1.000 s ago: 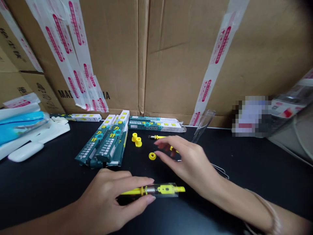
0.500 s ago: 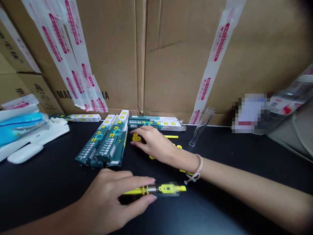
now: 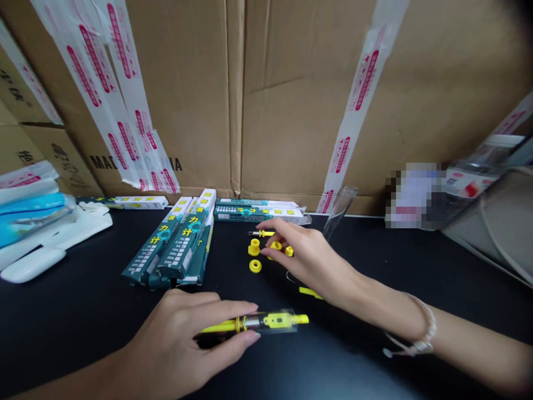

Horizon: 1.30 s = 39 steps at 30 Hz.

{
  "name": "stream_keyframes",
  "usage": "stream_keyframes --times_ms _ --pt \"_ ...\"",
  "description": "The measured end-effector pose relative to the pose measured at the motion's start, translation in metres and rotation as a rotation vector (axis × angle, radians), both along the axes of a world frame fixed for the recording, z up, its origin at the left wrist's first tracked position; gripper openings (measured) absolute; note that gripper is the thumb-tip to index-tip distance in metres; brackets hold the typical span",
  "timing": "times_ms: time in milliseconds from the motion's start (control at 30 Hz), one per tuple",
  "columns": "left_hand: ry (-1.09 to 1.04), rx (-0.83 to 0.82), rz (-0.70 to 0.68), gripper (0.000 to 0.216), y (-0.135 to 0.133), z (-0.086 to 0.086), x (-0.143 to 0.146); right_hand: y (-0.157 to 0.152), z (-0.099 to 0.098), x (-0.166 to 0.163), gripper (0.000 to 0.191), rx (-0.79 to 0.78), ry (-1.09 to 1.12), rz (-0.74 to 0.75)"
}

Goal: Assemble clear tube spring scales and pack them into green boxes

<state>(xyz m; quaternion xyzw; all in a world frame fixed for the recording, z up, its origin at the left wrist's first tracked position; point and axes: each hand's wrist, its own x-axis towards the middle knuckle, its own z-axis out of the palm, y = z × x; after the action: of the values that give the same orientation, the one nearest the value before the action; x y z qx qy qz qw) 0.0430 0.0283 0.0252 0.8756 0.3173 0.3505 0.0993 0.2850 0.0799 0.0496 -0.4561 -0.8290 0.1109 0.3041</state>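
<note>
My left hand [image 3: 195, 339] lies low on the black table [image 3: 83, 322], its fingers closed round a clear tube with yellow inner parts [image 3: 266, 322]. Farther back, my right hand [image 3: 308, 261] pinches a small yellow cap [image 3: 276, 245] between thumb and fingers. Two more yellow caps [image 3: 254, 247] [image 3: 255, 266] rest on the table just left of that hand. A thin yellow rod with a metal tip [image 3: 262, 233] lies behind the fingers, and another yellow piece [image 3: 310, 292] shows under the wrist.
Several dark green boxes [image 3: 179, 244] lie in a fan at centre left, more [image 3: 258, 211] along the cardboard cartons [image 3: 266, 94] at the back. An empty clear tube [image 3: 337, 214] leans right of my hand. White and blue packets [image 3: 33, 222] sit at far left.
My right hand has drawn back to the right from the green boxes with a yellow cap pinched in its fingers. One cap now stands farther right. The left hand has stayed put.
</note>
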Motion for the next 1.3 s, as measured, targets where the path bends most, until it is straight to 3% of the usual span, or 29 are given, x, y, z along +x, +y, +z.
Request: stream_keyframes --times_ms 167,300,433,533,600,933,1100,1300 --pt "-0.019 -0.029 0.022 0.021 0.000 -0.002 -0.001 -0.034 0.004 0.017 0.045 0.027 0.178 -0.136" --pt "-0.037 -0.023 0.031 0.021 -0.001 -0.006 -0.001 -0.057 -0.020 0.029 0.047 0.185 0.374 -0.204" --pt "-0.073 0.007 0.038 0.022 -0.001 -0.005 -0.001 -0.068 -0.035 0.036 0.048 0.202 0.270 -0.187" --pt "-0.085 0.028 0.029 0.021 0.001 -0.001 0.000 -0.071 -0.035 0.038 0.021 0.144 0.196 -0.174" --pt "-0.091 0.027 0.042 0.020 0.002 0.000 0.000 -0.072 -0.033 0.038 0.014 0.119 0.168 -0.154" --pt "-0.103 -0.032 0.069 0.021 0.004 -0.008 0.000 -0.071 -0.036 0.031 0.020 0.134 0.290 -0.110" --pt "-0.070 0.049 0.036 0.021 0.005 0.002 0.003 -0.071 -0.032 0.025 0.025 0.142 0.298 -0.051" --pt "-0.061 0.067 0.061 0.024 0.006 0.007 0.005 -0.071 -0.037 0.025 0.026 0.103 0.306 -0.152"
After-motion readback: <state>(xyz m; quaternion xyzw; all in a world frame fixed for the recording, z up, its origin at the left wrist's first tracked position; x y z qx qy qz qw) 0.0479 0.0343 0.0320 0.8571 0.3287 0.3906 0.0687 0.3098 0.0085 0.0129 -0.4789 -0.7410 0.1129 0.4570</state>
